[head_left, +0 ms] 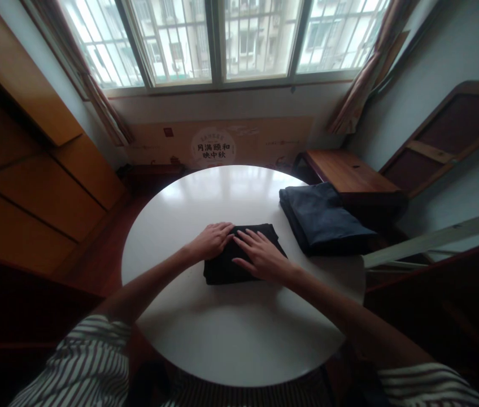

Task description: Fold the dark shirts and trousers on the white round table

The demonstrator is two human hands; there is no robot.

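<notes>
A folded black garment (pixel 226 270) lies flat as a compact bundle in the middle of the white round table (pixel 239 333); its exact kind cannot be told. My left hand (pixel 213 240) rests on its far left corner, fingers stretched to the right and lying close together. Across its top right part lies my right hand (pixel 262 255), palm down with the fingers spread. The fingertips of both hands almost meet near the far edge. To the right, a stack of folded dark clothes (pixel 324 217) sits at the table's edge, apart from both hands.
Behind the table on the right stands a brown wooden desk (pixel 349 172). Orange-brown cabinets (pixel 48 198) line the left wall. A barred window (pixel 222 39) and a printed banner (pixel 265 135) are at the back. A pale rail (pixel 434 240) runs by the table's right side.
</notes>
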